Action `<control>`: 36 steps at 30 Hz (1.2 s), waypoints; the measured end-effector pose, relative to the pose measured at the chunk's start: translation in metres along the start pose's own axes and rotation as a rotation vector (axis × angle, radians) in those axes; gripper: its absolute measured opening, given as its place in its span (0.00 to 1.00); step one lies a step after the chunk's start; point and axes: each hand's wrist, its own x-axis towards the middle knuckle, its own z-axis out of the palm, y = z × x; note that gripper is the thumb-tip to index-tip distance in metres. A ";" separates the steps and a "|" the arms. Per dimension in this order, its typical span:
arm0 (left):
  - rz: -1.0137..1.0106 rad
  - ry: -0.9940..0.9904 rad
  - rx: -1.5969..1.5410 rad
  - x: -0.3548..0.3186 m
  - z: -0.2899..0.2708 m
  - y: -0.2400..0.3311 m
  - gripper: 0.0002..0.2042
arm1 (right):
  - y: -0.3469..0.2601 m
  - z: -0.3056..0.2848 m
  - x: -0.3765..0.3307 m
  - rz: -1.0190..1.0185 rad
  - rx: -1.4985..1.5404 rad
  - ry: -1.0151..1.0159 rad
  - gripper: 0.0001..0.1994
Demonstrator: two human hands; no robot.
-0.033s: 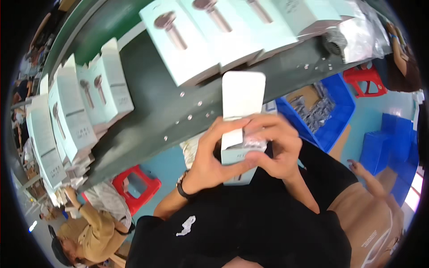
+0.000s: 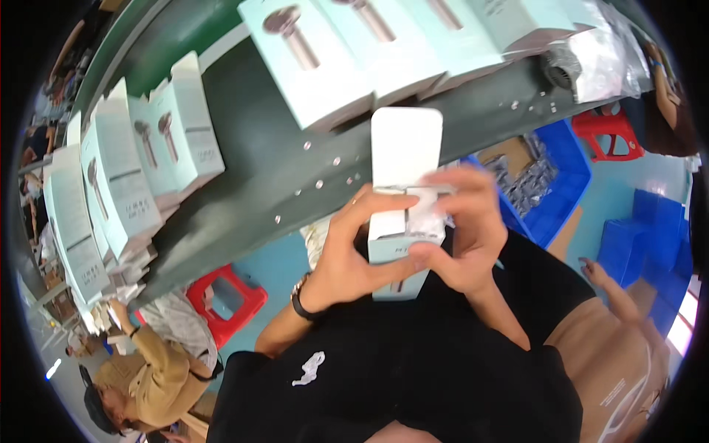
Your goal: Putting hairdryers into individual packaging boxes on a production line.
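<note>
In front of my chest, an upright pale-green and white carton (image 2: 399,249) stands with its long white lid flap (image 2: 407,148) raised at the back. My left hand (image 2: 353,247) wraps round its left side, fingers over the top edge and thumb across the front. Arched over the right side is my right hand (image 2: 473,232), its thumb against the near top edge and its blurred fingers bent beside the flap. Whitish material shows in the mouth of the carton, partly covered by my fingers; what it is, I cannot tell.
On the dark green table (image 2: 251,148) lie several small clear bits. Printed cartons stand in a left group (image 2: 122,199) and a far row (image 2: 325,88). A blue bin (image 2: 565,177) with grey-wrapped pieces and a red stool (image 2: 225,303) are close. Co-workers sit on both sides.
My right hand's fingers have lifted and spread a little toward the lid flap, while the thumb stays on the near edge. My left hand keeps its hold. The whole view has shifted slightly.
</note>
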 end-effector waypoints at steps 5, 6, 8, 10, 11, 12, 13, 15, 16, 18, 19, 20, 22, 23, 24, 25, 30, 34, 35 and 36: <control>-0.047 -0.061 -0.172 -0.002 -0.004 -0.003 0.27 | -0.009 0.008 0.010 0.213 0.321 0.230 0.53; -0.039 -0.073 -0.181 -0.002 -0.005 -0.006 0.27 | -0.012 0.007 0.014 0.300 0.543 0.159 0.49; -0.055 -0.110 -0.080 -0.001 -0.007 -0.013 0.28 | -0.007 0.000 0.016 0.378 0.748 0.095 0.45; -0.032 -0.028 -0.093 0.007 0.005 -0.013 0.29 | 0.003 -0.015 0.014 0.300 0.614 -0.164 0.42; -0.024 0.069 -0.100 0.011 0.011 -0.013 0.30 | 0.000 -0.023 0.017 0.222 0.503 -0.248 0.35; 0.004 0.038 -0.116 0.011 0.013 -0.013 0.30 | -0.005 -0.024 0.016 0.208 0.468 -0.225 0.35; 0.027 0.037 -0.072 0.012 0.017 -0.020 0.30 | -0.009 -0.022 0.011 0.294 0.476 -0.120 0.33; 0.069 -0.027 0.016 0.024 0.021 -0.027 0.30 | -0.006 -0.024 0.005 0.410 0.460 0.031 0.26; 0.018 -0.042 -0.034 0.031 0.030 -0.036 0.30 | 0.001 -0.035 0.005 0.444 0.426 0.086 0.22; -0.020 -0.050 -0.023 0.046 0.041 -0.043 0.30 | 0.013 -0.050 0.018 0.360 0.460 0.181 0.21; 0.034 -0.063 0.030 0.049 0.042 -0.031 0.29 | 0.022 -0.046 0.016 0.305 0.398 0.154 0.24; -0.025 -0.072 0.003 0.049 0.040 -0.028 0.29 | 0.023 -0.041 0.020 0.345 0.498 0.114 0.25; -0.068 -0.018 0.072 0.049 0.039 -0.023 0.34 | 0.025 -0.035 0.025 0.383 0.657 0.098 0.23; -0.036 -0.020 0.044 0.051 0.041 -0.028 0.36 | 0.026 -0.038 0.022 0.401 0.658 0.080 0.20; -0.008 -0.009 0.021 0.053 0.040 -0.036 0.38 | 0.023 -0.041 0.024 0.383 0.626 0.053 0.15; 0.003 -0.024 0.015 0.051 0.039 -0.040 0.38 | 0.019 -0.044 0.021 0.318 0.585 0.051 0.13; 0.053 0.092 -0.067 0.051 0.045 -0.046 0.41 | 0.027 -0.042 0.012 0.225 0.411 -0.029 0.10; -0.019 0.116 -0.081 0.042 0.030 -0.048 0.43 | 0.014 -0.020 0.020 0.205 0.234 0.083 0.10; -0.027 0.129 -0.052 0.038 0.024 -0.048 0.43 | 0.015 -0.012 0.020 0.224 0.212 0.082 0.10; -0.039 0.152 -0.022 0.032 0.022 -0.046 0.43 | 0.014 -0.007 0.019 0.246 0.194 0.071 0.10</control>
